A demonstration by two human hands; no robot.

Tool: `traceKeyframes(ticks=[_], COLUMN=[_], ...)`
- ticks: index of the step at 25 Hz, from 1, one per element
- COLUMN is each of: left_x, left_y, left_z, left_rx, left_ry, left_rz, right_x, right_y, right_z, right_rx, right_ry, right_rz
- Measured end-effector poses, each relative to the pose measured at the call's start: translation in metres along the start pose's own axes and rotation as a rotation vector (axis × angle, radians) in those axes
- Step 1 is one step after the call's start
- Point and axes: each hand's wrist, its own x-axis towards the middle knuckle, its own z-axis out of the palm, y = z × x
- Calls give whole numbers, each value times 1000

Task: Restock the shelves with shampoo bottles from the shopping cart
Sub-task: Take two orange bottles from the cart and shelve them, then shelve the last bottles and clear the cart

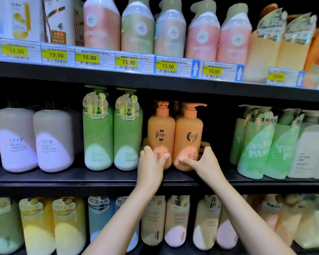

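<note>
On the middle shelf, 2 orange KYIO pump bottles stand upright, touching side by side, between the green bottles and a dark gap. The left hand grips the left KYIO bottle low down, fingers curled round its base. The right hand holds the right KYIO bottle the same way, thumb across its front.

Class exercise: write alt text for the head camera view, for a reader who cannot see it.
Two hands grip two orange pump bottles side by side on the middle shelf: the left hand on the left bottle, the right hand on the right bottle. Green bottles stand to their left, and yellow price tags line the shelf above.
</note>
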Motion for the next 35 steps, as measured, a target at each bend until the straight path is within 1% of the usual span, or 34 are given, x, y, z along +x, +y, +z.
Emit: traceKeyframes(ticks=[3, 9, 14, 17, 18, 20, 22, 23, 24, 26, 28, 30, 32, 35], left_x=[-2, -2, 4, 0, -8, -41, -81, -101, -121, -166, -225, -291, -357, -449], left_y=[2, 19, 20, 29, 32, 34, 27, 19, 7, -22, -67, -119, -171, -228], left_z=[-3, -5, 5, 3, -1, -20, -55, -77, -102, -148, -199, -248, -301, -379], left_rx=[-9, -9, 15, -49, -80, -81, 12, 89, 184, 386, 588, 761, 882, 944], left_ry=[-14, -38, -44, -59, -67, -107, -157, -141, -113, -82, -105, -157, -238, -337], left_rz=[0, -99, -195, -286, -286, -165, 14, 89, 153, 244, 229, 144, -16, -259], right_x=[-5, -11, -2, -1, -3, -30, -80, -111, -143, -202, -274, -349, -425, -527], right_y=[-10, -24, -19, -20, -22, -29, -41, -46, -49, -51, -57, -66, -85, -109], right_z=[1, 7, 12, 13, 9, 3, 0, 2, 8, 28, 66, 113, 158, 213], right_rx=[-31, -140, -138, -150, -150, -162, -151, -163, -192, -268, -308, -351, -357, -352], right_ry=[3, 53, 46, 9, 15, 75, 132, 123, 88, -24, -208, -423, -597, -822], right_rz=[7, 66, 83, 96, 103, 41, -134, -221, -300, -378, -387, -403, -450, -482])
